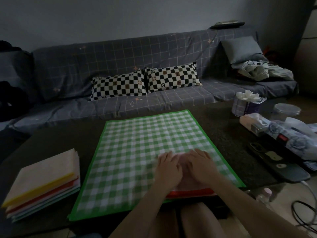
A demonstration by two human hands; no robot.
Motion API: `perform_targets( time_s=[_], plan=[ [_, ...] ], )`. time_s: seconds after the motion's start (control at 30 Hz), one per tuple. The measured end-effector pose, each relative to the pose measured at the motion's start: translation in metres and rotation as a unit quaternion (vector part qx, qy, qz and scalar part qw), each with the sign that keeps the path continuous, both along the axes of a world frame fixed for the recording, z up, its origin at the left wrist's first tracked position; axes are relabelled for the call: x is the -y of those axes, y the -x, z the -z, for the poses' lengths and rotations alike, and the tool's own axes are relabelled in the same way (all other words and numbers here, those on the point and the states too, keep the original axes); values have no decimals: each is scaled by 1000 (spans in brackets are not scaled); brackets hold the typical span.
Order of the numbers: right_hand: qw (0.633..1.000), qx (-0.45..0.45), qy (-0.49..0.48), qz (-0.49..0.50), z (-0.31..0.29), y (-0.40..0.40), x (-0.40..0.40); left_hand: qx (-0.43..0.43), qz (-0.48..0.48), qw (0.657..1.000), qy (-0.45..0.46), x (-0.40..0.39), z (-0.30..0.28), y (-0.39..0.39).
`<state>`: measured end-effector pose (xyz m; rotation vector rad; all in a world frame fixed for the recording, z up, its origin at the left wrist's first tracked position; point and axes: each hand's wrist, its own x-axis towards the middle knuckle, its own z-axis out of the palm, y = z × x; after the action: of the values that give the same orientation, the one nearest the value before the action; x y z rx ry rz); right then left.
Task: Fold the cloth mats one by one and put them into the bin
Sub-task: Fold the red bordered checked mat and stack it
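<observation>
- Dim living room seen, w/ a grey grid-pattern sofa (120, 54) along the back wall and two checkered pillows (145, 81) propped on it; a dark low table (51, 140) fills the foreground.
- Far left of the table: a stack of mats (42, 182) is laid flat, yellow, red and pale edges showing; it sits just beside the spread mat's left edge, apart from both hands.
- Centre: a green gingham mat (137, 152) w/ a bright green border is spread open and flat. Its long axis appears to run away from the person toward the sofa, skewed a bit to the right; near short edge hangs at the table's front edge.
- Right of centre, near end of the mat: left hand (169, 166) and right hand (201, 164) are laid palm-down side by side on the cloth, fingers straight and pointed away toward the far edge, nothing pinched. Hands are blurred, so fine finger detail can't be told.
- Under the wrists a red-edged mat (190, 194) peeks out beneath the green one.
- Judged relation for the fold: most of the cloth lies ahead and to the left of the hands; the far-left corner is closer to the left hand, the right long edge is just beside the right hand.
- Right side: tissue packs (247, 103), a plastic tub (288, 109) and a phone (277, 162) are on the table, near the mat's right edge.
- No bin can be made out in view.
</observation>
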<state>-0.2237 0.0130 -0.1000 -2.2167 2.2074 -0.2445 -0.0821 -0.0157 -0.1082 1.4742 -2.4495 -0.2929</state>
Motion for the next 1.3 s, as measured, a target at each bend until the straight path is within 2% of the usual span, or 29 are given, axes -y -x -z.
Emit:
perform_targets(
  time_s=[0.07,0.17,0.33,0.5,0.73,0.93,1.03,1.13,1.2,1.3],
  plan=[
    [1000,13,-22,-19,6,-5,-3,31,6,999,-7,-3,5,2],
    [1000,-28,-2,-9,18,-7,-4,40,2,999,3,-6,12,2],
    [1000,3,-16,17,28,-4,-9,62,-15,998,2,-4,20,-6],
    [994,11,-51,98,24,4,-11,104,-86,990,-48,-3,15,-19],
    [976,25,-54,209,22,10,-15,60,-178,979,-78,-11,8,-21],
    [974,98,-19,202,11,13,-21,-47,-156,983,-83,-14,2,-27],
    [955,219,12,200,1,9,-24,-143,-158,971,-106,-18,-3,-32],
    [915,358,55,179,-11,-2,-26,-283,-131,939,-146,-24,-11,-38],
    [902,389,78,170,-21,-12,-25,-366,-119,905,-179,-26,-19,-48],
    [901,400,93,142,-38,-31,-21,-431,-157,870,-179,-23,-35,-71]
  ],
)
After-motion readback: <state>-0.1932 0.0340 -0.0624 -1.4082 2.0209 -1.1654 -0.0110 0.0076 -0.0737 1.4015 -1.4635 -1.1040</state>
